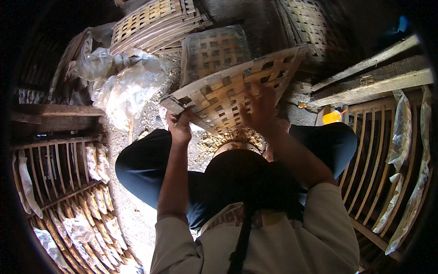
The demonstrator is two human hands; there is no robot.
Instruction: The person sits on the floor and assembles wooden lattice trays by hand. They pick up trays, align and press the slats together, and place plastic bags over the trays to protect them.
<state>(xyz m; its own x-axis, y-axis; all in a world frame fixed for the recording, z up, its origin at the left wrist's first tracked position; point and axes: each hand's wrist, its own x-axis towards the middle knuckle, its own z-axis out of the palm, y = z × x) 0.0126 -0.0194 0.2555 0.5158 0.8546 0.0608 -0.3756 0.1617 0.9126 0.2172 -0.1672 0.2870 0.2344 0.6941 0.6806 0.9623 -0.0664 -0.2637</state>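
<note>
A woven bamboo tray (221,94) with square gaps is held up at a slant in front of me. My left hand (180,126) is closed around its near left corner, with the wooden edge strip between thumb and fingers. My right hand (261,107) is at the tray's woven face, its fingers spread and slightly blurred. Whether they press on the weave I cannot tell. Below the tray, pale yellowish crumbs (246,134) lie heaped between my legs, around a round rim (236,146) partly hidden by my body.
Stacked bamboo trays (150,25) stand at the far left, more trays (315,27) at the far right. A plastic-covered tray (214,50) lies behind mine. Crumpled clear plastic (127,86) is on the left. Slatted racks (374,155) flank me; a yellow container (331,117) sits right.
</note>
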